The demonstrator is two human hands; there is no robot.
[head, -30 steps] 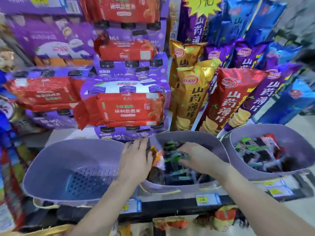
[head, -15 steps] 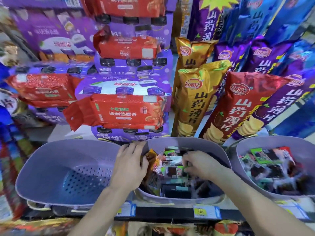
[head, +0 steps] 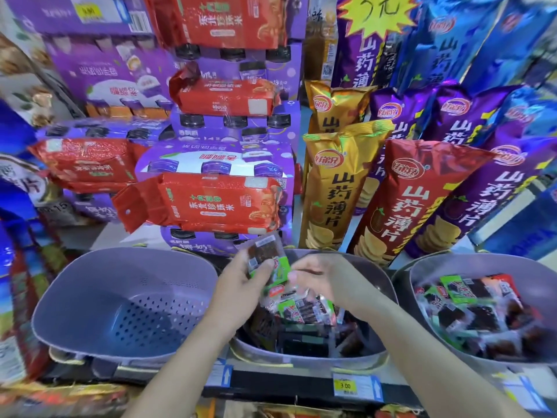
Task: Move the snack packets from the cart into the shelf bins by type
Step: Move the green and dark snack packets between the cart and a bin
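Left-hand grip: the left hand (head: 241, 288) is pinching a dark packet (head: 265, 256) under its thumb and holding it up over the far rim of the middle bin (head: 301, 357).
Right-hand grip: the right hand (head: 325, 282) is curling its fingers against a green-edged packet (head: 281, 274) just below the dark one. Whether it is pinching that packet or only touching it, I cannot tell.
Head view, where the packets are: the two raised ones are hovering near the picture's centre. Loose piles are lying in the middle bin at 6 o'clock and in the right bin (head: 437, 267) at 4 o'clock.
Progress, done: two bins are already carrying piles of small packets, so stocking looks well under way.
Progress, left: the left bin (head: 90, 282) at 8 o'clock is showing only its perforated floor. The cart is lying outside the view, so how much is waiting there cannot be judged.
Step in hand: the hands seem to be sorting or adding a few packets at the middle bin; which of the two is unclear.
Count, bins: three.
Count, held packets: at least two.
Count, binned packets: too many and too blurred to number.
Count, backdrop: four red bags (head: 205, 203) are lying flat from 9 to 12 o'clock. Two gold chip bags (head: 331, 191) are standing at 1 o'clock, and one yellow price tag (head: 345, 385) is hanging at 5 o'clock.
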